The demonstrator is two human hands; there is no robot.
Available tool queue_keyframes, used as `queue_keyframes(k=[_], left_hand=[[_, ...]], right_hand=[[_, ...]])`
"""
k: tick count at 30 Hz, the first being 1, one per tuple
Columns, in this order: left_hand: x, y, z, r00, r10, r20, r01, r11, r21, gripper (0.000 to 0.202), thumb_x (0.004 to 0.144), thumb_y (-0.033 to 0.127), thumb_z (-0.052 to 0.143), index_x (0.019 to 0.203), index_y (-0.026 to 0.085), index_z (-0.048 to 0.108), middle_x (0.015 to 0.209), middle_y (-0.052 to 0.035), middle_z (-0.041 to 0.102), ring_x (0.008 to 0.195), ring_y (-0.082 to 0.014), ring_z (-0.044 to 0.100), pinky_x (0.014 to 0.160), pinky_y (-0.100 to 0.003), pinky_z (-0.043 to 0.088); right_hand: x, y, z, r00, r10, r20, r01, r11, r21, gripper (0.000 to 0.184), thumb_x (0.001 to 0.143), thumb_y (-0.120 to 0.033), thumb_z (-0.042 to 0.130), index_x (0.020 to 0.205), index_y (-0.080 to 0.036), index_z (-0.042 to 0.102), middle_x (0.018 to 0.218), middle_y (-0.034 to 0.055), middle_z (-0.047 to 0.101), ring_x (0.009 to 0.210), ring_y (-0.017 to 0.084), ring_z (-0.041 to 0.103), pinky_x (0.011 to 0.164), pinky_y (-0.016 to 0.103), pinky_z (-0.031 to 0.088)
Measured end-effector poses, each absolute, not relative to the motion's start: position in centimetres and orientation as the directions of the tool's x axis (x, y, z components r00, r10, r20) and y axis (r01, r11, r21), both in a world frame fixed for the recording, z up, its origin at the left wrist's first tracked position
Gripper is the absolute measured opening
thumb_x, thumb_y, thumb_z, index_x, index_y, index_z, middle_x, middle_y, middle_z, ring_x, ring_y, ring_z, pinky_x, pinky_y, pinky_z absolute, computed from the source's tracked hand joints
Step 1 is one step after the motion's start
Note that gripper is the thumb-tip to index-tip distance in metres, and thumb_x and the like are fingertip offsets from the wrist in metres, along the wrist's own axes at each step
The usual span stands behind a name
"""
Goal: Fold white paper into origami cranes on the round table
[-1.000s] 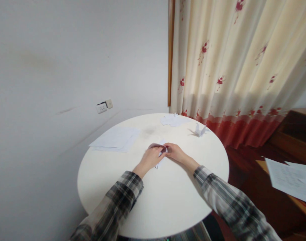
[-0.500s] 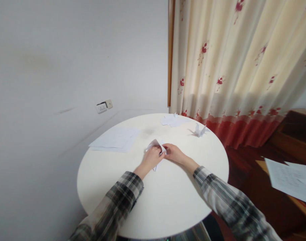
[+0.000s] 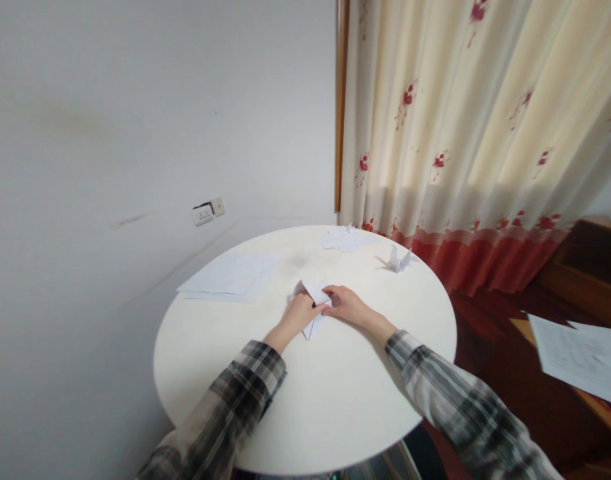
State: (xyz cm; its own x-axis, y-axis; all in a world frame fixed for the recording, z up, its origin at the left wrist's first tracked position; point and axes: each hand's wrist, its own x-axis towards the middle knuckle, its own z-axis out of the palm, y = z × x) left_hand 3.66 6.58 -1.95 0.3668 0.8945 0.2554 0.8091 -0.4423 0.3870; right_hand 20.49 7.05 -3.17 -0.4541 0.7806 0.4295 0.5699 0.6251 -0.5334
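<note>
A white sheet of folded paper (image 3: 315,292) lies near the middle of the round white table (image 3: 335,407), one flap raised and curved. My left hand (image 3: 300,313) is closed on its left side, thumb toward the right hand and the other fingers partly hidden under the raised flap. From the right, my right hand (image 3: 348,304) pinches the paper's right edge between thumb and fingers. A pointed lower part of the paper sticks out toward me below the left thumb.
A stack of white sheets (image 3: 225,277) lies at the table's left. A folded paper crane (image 3: 398,259) stands at the right. More papers (image 3: 343,239) lie at the back edge. Beyond the table on the right, written sheets (image 3: 578,353) rest on a wooden surface.
My left hand has shifted slightly left and toward me. The raised flap has turned, showing more of its surface, and more of the pointed lower part shows. My right hand has barely moved.
</note>
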Motion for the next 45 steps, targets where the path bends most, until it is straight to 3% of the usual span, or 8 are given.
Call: queue_keyframes(k=[8,17,23,32,39,45], left_hand=[[3.6,6.9,-2.5,0.384,0.878,0.287,0.764,-0.477,0.435,0.027,0.077,0.03,0.055,0.095,0.013,0.065,0.096,-0.0103,0.067,0.088,-0.022,0.061,0.077,-0.03,0.046],[3.6,7.4,-3.1,0.375,0.867,0.328,0.768,-0.489,0.413,0.024,0.078,0.019,0.052,0.097,0.012,0.065,0.098,-0.0099,0.067,0.091,-0.0206,0.061,0.082,-0.032,0.045],[3.3,7.6,-3.3,0.386,0.833,0.397,0.751,-0.534,0.388,0.024,0.077,0.012,0.05,0.094,0.018,0.066,0.097,-0.007,0.067,0.093,-0.0194,0.059,0.084,-0.032,0.045],[3.2,7.4,-3.0,0.414,0.795,0.443,0.752,-0.573,0.326,0.016,0.075,0.021,0.057,0.086,0.018,0.068,0.086,-0.007,0.067,0.084,-0.0198,0.06,0.077,-0.03,0.046],[3.5,6.6,-2.3,0.386,0.817,0.429,0.772,-0.54,0.334,0.031,0.081,0.041,0.047,0.084,0.018,0.068,0.084,-0.0066,0.067,0.079,-0.0193,0.062,0.067,-0.027,0.045],[3.5,6.3,-2.1,0.301,0.8,0.519,0.784,-0.518,0.343,0.036,0.084,0.041,0.043,0.068,0.017,0.064,0.067,-0.0033,0.063,0.063,-0.0153,0.058,0.056,-0.025,0.04]], right_hand=[[20.6,7.2,-3.3,-0.467,0.772,0.431,0.562,0.635,-0.529,0.049,0.065,-0.031,0.07,0.109,-0.017,0.054,0.102,0.0075,0.062,0.092,0.019,0.055,0.083,0.032,0.041],[20.5,7.1,-3.1,-0.472,0.775,0.42,0.58,0.632,-0.514,0.048,0.066,-0.03,0.07,0.109,-0.016,0.054,0.102,0.0079,0.062,0.092,0.019,0.055,0.082,0.032,0.04],[20.5,6.9,-3.0,-0.468,0.791,0.395,0.632,0.612,-0.475,0.034,0.076,-0.024,0.06,0.109,-0.016,0.054,0.103,0.0091,0.061,0.095,0.018,0.054,0.085,0.031,0.039],[20.6,7.1,-3.1,-0.424,0.814,0.397,0.667,0.578,-0.471,0.032,0.073,-0.021,0.062,0.105,-0.018,0.057,0.1,0.0068,0.064,0.094,0.018,0.056,0.083,0.029,0.04],[20.7,7.1,-2.9,-0.418,0.808,0.416,0.644,0.586,-0.491,0.027,0.075,-0.024,0.061,0.101,-0.017,0.06,0.099,0.0072,0.065,0.09,0.017,0.059,0.081,0.027,0.041],[20.6,6.7,-2.5,-0.455,0.789,0.413,0.643,0.612,-0.461,0.019,0.075,-0.024,0.061,0.093,-0.018,0.063,0.091,0.006,0.067,0.083,0.016,0.059,0.074,0.024,0.039]])
